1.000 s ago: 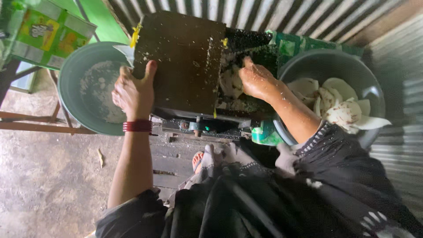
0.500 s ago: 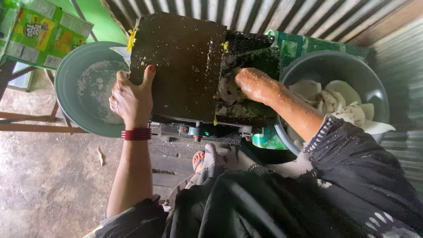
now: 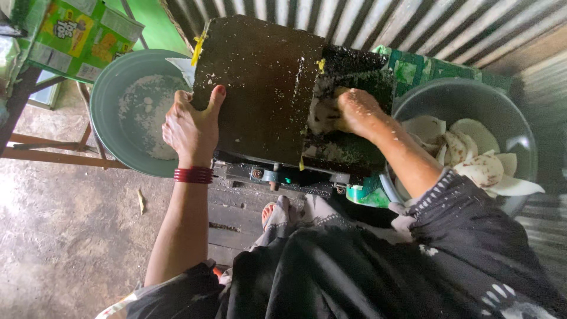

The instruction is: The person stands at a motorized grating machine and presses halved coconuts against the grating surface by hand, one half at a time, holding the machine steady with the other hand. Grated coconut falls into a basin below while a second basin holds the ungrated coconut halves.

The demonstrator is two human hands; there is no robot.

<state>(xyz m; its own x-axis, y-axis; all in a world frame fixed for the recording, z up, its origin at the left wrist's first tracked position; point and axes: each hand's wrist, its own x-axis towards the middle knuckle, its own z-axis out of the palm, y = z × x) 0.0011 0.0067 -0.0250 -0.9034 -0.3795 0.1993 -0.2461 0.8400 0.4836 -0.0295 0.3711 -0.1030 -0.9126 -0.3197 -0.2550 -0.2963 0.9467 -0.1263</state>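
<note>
**Both hands on the dark slicing machine, white pieces pressed at its right side**

We look straight down on our own arms. Our left hand lies against the left edge of the machine's dark cover, wrist straight, forearm running down toward our body. The thumb hooks up over the cover's edge and the fingers curl loosely round its side, so the hand is half closed and grips the cover. A red bangle sits on that wrist.

Our right hand reaches in from the right, forearm slanting up and left across the rim of the grey bowl. The hand is bent down at the wrist, fingers folded over a white piece that it presses into the machine's rough, speckled opening; how tightly the fingers close we cannot tell, as they are turned away from us.

The grey bowl holds more white slices, just beside the machine. Left of the machine stands a green basin with white shreds in it. A green carton lies at upper left, and a bare foot shows below the machine.
</note>
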